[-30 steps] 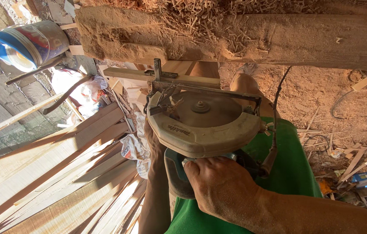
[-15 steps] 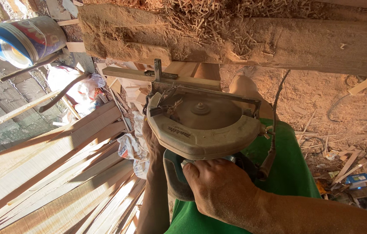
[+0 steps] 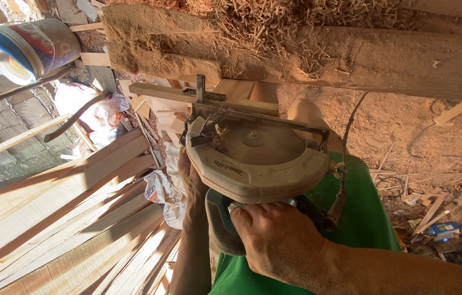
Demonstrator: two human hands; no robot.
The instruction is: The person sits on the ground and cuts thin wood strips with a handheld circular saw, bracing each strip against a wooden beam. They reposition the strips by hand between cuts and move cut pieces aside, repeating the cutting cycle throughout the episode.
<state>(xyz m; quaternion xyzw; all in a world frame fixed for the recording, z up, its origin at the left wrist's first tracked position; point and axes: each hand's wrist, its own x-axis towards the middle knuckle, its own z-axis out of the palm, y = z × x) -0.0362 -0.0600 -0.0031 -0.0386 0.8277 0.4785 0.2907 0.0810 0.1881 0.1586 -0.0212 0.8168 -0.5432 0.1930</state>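
Fingers of the right hand (image 3: 277, 240) were curled tight around the rear handle of a circular saw (image 3: 258, 164), knuckles up, the forearm running off to the near right. The left hand (image 3: 191, 177) reached up along the saw's left side, its fingers hidden behind the guard, so I cannot tell how closed it was; it touched the housing there. The saw sat in the centre, its grey blade guard dusty, its base plate pressed to a thin wooden strip (image 3: 187, 94) under a sawdust-caked beam (image 3: 351, 60). Pale planks (image 3: 61, 218) lay stacked to the left, and a blue bucket (image 3: 23, 49) sat far left.
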